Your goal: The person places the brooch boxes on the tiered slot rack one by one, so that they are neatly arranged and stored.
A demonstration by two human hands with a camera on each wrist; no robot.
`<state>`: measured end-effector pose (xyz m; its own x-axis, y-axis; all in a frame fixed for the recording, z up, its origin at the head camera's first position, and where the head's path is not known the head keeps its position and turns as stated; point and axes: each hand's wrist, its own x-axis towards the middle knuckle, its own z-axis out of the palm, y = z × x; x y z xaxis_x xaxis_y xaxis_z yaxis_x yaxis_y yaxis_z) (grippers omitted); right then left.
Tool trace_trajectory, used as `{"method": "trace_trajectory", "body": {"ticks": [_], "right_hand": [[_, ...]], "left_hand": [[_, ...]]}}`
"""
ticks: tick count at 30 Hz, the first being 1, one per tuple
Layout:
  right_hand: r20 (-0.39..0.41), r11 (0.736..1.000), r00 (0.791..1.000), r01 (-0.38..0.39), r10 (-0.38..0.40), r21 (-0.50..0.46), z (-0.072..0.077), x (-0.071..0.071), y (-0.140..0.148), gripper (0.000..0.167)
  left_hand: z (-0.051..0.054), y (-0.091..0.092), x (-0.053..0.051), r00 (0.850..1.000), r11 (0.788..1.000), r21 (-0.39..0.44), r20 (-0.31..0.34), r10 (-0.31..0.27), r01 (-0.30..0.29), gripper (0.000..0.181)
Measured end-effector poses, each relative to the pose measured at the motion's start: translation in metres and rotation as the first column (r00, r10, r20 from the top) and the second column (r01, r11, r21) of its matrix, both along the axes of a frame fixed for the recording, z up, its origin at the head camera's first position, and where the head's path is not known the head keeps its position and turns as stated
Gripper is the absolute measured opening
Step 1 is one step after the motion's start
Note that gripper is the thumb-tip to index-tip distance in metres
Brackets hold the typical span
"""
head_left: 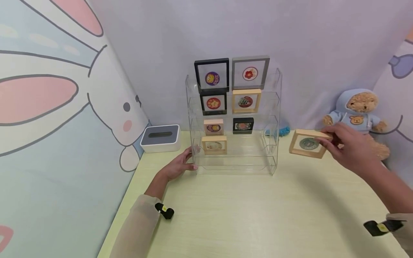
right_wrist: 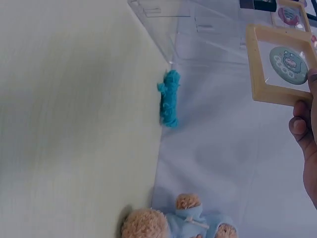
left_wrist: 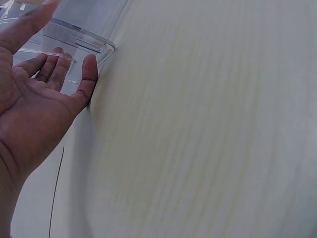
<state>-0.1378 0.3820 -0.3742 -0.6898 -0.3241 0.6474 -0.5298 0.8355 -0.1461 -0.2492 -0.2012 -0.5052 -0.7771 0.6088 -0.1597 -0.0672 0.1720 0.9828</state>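
My right hand [head_left: 348, 147] pinches a light wooden frame [head_left: 295, 147] by its right side, off to the right of the clear acrylic rack [head_left: 232, 168]. Inside that frame sits a round green badge [right_wrist: 288, 65]. At the rack's lower left corner my left hand [head_left: 177, 165] touches the side panel, its fingers spread and loose; in the left wrist view some fingers [left_wrist: 49, 69] lie by the clear plastic. Several framed badges stand on the rack's tiers, among them a black frame [head_left: 212, 61], a grey frame [head_left: 251, 58] and a wooden frame [head_left: 214, 138].
A white tissue box [head_left: 161, 145] with a grey top stands left of the rack. To the right, a teddy bear [head_left: 358, 111] in a blue hoodie sits against the wall. A blue fuzzy bundle [right_wrist: 170, 99] lies beside the rack. The pale table [head_left: 232, 215] extends in front.
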Motion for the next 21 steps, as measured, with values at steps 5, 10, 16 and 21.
{"method": "trace_trajectory", "body": {"ticks": [5, 10, 16, 21], "right_hand": [[0.007, 0.999, 0.999, -0.049, 0.049, -0.008, 0.007, -0.011, -0.027, 0.028], [-0.014, 0.992, 0.992, -0.126, 0.125, -0.011, 0.009, -0.026, -0.056, 0.028], [-0.048, 0.977, 0.977, -0.211, 0.210, -0.025, 0.005, -0.046, -0.093, 0.034], [-0.047, 0.977, 0.976, -0.212, 0.211, -0.022, -0.007, -0.058, -0.121, 0.041]], "left_hand": [[0.001, 0.000, 0.000, 1.000, 1.000, -0.013, 0.012, 0.009, -0.009, 0.107], [0.001, 0.000, 0.000, 1.000, 1.000, -0.010, 0.020, 0.010, -0.009, 0.108], [0.000, 0.001, 0.000, 1.000, 1.000, -0.005, 0.006, 0.006, -0.006, 0.108], [0.000, 0.001, 0.000, 1.000, 1.000, -0.013, -0.008, 0.007, -0.007, 0.108]]}}
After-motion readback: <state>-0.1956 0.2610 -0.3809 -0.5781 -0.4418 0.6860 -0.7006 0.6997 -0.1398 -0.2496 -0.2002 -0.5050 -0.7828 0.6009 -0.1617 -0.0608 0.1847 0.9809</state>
